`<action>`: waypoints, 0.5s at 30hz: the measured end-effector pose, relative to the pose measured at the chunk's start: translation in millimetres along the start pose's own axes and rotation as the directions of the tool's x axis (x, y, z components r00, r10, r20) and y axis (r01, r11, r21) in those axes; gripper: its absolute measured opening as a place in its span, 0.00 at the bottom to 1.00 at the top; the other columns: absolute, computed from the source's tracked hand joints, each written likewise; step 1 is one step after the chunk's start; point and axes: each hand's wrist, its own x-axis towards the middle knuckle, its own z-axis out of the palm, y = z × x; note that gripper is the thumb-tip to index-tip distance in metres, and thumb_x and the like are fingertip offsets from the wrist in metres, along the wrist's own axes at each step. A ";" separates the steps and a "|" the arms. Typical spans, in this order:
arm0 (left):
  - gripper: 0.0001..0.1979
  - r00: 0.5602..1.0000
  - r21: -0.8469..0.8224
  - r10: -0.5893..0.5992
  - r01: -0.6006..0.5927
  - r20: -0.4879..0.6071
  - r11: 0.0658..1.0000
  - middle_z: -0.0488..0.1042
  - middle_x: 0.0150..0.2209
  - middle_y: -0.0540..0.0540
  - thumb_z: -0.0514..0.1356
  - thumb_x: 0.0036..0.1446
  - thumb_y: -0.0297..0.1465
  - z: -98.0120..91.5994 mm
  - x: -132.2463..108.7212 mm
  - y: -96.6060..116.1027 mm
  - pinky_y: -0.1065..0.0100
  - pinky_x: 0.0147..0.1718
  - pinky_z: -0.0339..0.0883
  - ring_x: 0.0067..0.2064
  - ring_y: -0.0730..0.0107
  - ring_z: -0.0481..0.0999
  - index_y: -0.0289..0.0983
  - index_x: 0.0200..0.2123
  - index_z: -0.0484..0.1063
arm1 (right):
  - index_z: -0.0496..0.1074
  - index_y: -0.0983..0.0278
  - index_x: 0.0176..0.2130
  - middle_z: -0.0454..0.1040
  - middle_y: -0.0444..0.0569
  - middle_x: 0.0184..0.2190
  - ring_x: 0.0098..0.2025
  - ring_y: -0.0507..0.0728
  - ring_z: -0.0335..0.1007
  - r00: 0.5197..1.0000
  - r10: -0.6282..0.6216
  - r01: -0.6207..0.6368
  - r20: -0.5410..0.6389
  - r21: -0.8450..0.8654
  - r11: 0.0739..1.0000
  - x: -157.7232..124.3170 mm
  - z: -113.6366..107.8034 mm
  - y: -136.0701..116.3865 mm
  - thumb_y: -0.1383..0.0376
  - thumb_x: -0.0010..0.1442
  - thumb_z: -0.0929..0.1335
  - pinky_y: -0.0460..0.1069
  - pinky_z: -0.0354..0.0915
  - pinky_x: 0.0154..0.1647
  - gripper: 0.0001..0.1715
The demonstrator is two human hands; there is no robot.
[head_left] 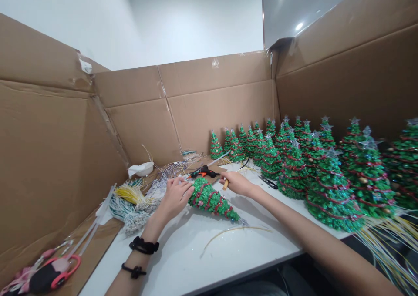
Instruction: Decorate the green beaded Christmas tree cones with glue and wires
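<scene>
Cardboard panels [209,100] stood around three sides of the work area, with a white wall [196,26] above them at upper centre. A white tabletop [170,265] ran from lower centre towards the right. A row of upright green tinsel trees [333,196] with red garlands and pale star toppers filled the right side of the frame, and the nearest stood largest.

At centre, one green tinsel tree [210,200] lay on its side on the tabletop, with its red garland wound round it and its star tip [243,222] pointing to lower right. Left hand [176,196]: fingers loosely curved, resting at the wide end of the lying tree; no firm grip could be confirmed. Black cords [143,245] circled that wrist. Right hand [237,183]: fingers closed on a short pale stick [225,184], near the lying tree but apart from it; stick material unclear.

Beyond the hands lay a black-and-orange glue gun [203,172], and black-handled scissors [268,182] sat just right of the right hand. Bundles of wire [130,209] lay at left, a white bowl [141,169] beyond them. A loose yellow wire [235,233] lay on the tabletop below the tree.
</scene>
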 end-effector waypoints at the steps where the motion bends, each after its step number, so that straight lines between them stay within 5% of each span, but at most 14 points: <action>1: 0.17 1.000 -0.005 0.000 0.000 -0.004 1.000 0.76 0.39 0.46 0.45 0.63 0.36 0.8 -0.1 -0.6 0.54 0.47 0.47 0.47 0.59 0.64 0.39 0.34 0.72 | 0.70 0.65 0.34 0.75 0.51 0.31 0.35 0.57 0.70 1.000 0.001 -0.001 0.002 -0.001 1.000 0.2 0.2 0.2 0.66 0.62 0.63 0.45 0.53 0.30 0.08; 9: 0.18 0.999 -0.138 0.021 -0.015 0.045 0.990 0.73 0.44 0.46 0.45 0.63 0.39 7.1 0.2 1.5 0.57 0.46 0.48 0.47 0.61 0.63 0.39 0.34 0.71 | 0.70 0.65 0.33 0.75 0.51 0.31 0.36 0.57 0.70 1.000 0.004 -0.004 -0.007 -0.023 1.000 1.6 2.1 1.3 0.64 0.64 0.61 0.46 0.54 0.31 0.12; 15: 0.18 0.992 -0.234 0.056 -0.028 0.114 0.972 0.72 0.34 0.48 0.46 0.62 0.41 5.3 1.5 12.4 0.61 0.44 0.52 0.41 0.64 0.63 0.39 0.30 0.69 | 0.71 0.65 0.33 0.75 0.52 0.32 0.37 0.58 0.70 0.999 0.036 -0.036 -0.014 -0.026 0.999 0.8 1.0 -0.9 0.63 0.64 0.59 0.46 0.54 0.32 0.15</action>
